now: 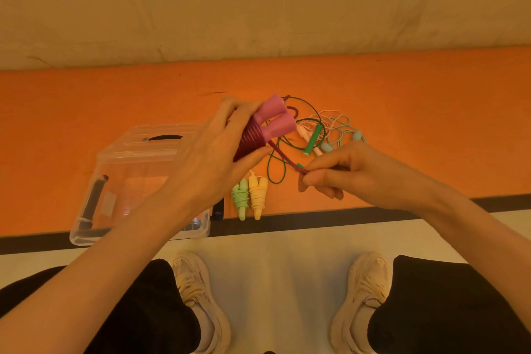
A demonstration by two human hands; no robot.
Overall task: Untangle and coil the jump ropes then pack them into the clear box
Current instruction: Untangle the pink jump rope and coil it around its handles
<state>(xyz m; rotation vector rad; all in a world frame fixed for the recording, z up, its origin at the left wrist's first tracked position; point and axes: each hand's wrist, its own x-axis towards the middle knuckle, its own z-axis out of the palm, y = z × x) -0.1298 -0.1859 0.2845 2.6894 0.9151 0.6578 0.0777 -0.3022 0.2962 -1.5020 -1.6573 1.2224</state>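
- Head view, hands: left hand (212, 158) is clamped round the pink jump rope (263, 131), thumb under, fingers over the wound part. Its two handles lie side by side, long axis running up and to the right, away from the palm.
- Right hand (342, 175) pinches the loose tail of the dark pink cord (287, 158) btwn thumb and forefinger; other fingers curled in. Tail runs from the bundle's lower edge down-right to the pinch, fairly taut.
- Key relation: tail end sits right of and below the bundle, so the right hand is the nearer one for feeding it; left hand just holds. Judgement: last wraps or tuck-in, w/ the tail needing to go back up-left toward the coil.
- Materials: handles smooth matte plastic or foam, flared at the end; cord thin, glossy, wound in tight ridged turns.
- Head view, table: clear box (115, 164), thin hard transparent plastic, stands left on the orange surface (115, 95), lid state hard to tell.
- Light green coiled rope (240, 198) and yellow coiled rope (257, 194) lie side by side near the front edge, handles pointing toward the person.
- Beyond, a loose tangle: green rope (313, 138) w/ thin wiry cord, pale pink and pale blue ropes (333, 126) mixed in. Not yet sorted.
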